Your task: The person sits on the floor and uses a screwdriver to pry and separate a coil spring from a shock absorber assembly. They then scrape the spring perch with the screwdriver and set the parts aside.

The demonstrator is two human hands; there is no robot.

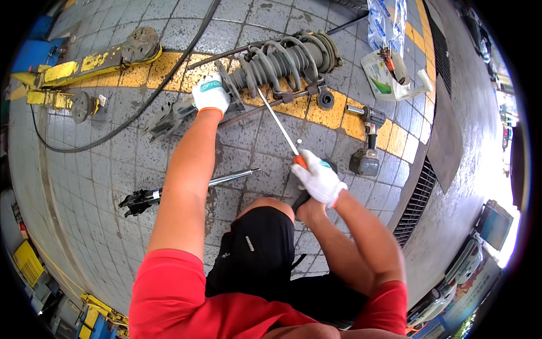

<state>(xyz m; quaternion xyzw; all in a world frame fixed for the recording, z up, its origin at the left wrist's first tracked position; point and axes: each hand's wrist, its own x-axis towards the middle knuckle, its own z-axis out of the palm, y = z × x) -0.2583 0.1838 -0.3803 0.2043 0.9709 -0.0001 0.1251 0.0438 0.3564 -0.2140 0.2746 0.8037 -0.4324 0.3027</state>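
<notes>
A car suspension strut (189, 106) with a grey coil spring (291, 59) lies on the tiled floor in front of me. My left hand (212, 94), in a white glove, is closed around the strut beside the lower end of the spring. In my gloved right hand (319, 179) is a long screwdriver (280, 127) with an orange handle. Its shaft slants up and left, and the tip meets the dark bellows area near the spring's lower coils. Threaded rods of a spring compressor (248, 117) run along the spring.
A second shock absorber (226, 177) lies nearer, left of my knee. To the right are a cordless impact wrench (370, 135), a round rubber ring (326, 100) and a cut-open white jug (384, 76) holding tools. A yellow lift arm (90, 65) and black hose (147, 104) lie left; a drain grate (416, 198) runs right.
</notes>
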